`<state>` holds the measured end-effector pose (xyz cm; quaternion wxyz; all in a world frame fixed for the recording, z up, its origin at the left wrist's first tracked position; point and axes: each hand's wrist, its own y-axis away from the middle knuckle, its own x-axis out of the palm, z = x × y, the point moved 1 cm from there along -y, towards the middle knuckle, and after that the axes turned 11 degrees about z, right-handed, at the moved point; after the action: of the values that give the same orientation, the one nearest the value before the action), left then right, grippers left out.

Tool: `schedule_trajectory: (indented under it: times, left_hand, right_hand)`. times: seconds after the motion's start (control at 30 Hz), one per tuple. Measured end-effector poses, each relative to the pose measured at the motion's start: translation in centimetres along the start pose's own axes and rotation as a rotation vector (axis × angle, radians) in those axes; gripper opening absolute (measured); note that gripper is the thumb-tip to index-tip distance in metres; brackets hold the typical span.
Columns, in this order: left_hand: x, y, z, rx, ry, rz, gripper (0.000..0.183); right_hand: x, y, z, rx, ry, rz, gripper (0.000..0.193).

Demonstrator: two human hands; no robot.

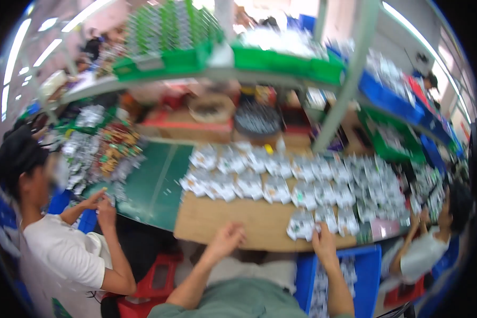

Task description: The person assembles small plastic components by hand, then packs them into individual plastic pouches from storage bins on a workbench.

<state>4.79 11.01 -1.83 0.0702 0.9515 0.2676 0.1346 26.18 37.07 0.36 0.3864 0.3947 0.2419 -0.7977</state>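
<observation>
My left hand (229,237) hovers over the near edge of the brown board (212,214), its fingers curled together; blur hides whatever may be between them. Farther right, my right hand (324,241) closes its fingertips at the edge of a silver-white part (300,226) in the nearest short row. Behind it, several similar silver-white parts (249,185) lie in rows across the board. Their exact kind is too blurred to make out.
A blue bin (375,267) with more parts stands below the table's edge by my right forearm. Co-workers sit at left (63,249) and right (432,244). Green trays (286,64) line the shelf above; a slanted post (350,79) rises behind the rows. A red stool (156,278) stands at left.
</observation>
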Motion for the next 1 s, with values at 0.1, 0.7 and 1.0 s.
schedule_trajectory:
  times: [0.1, 0.7, 1.0]
  left_hand:
    - [0.7, 2.1, -4.4, 0.033, -0.014, 0.085, 0.03]
    - [-22.2, -15.2, -49.6, 0.613, -0.59, -0.791, 0.029]
    - [-24.2, -19.5, -50.3, 0.408, -0.312, -0.707, 0.033]
  right_hand:
    - [1.2, 0.4, -0.9, 0.01, 0.189, -0.162, 0.019]
    - [-17.9, -39.3, 43.4, -1.247, 0.303, -0.437, 0.031]
    - [-15.8, -56.3, 60.0, -1.182, 0.241, -0.172, 0.046]
